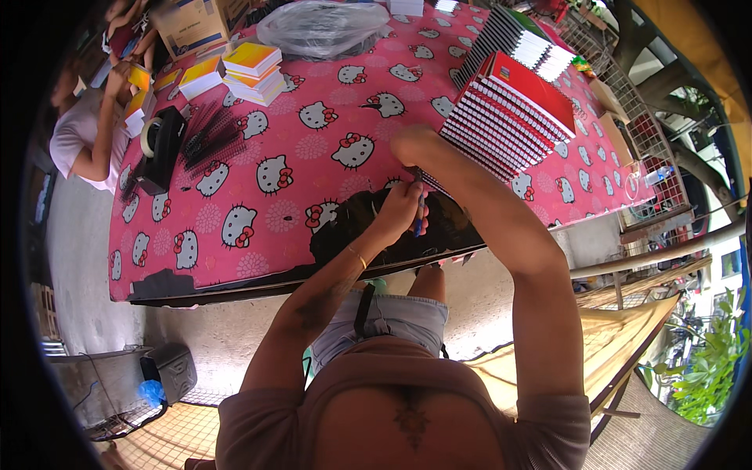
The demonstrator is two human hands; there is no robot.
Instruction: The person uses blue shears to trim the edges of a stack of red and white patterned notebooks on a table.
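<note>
Blue-handled tool (420, 222) is slanting over near side of table (305, 157), your left hand (400, 205) gripping it; right hand (413, 146) is bending above, grip impossible to tell; red spiral notebooks (482, 129) are lying stacked alongside, coils facing you, likely for easy reach.

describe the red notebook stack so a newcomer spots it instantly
Find the pink, cat-patterned table, then look right of the right hand. A pile of spiral notebooks stands there. Its red top cover sets it apart from the green-topped stack behind.
</note>
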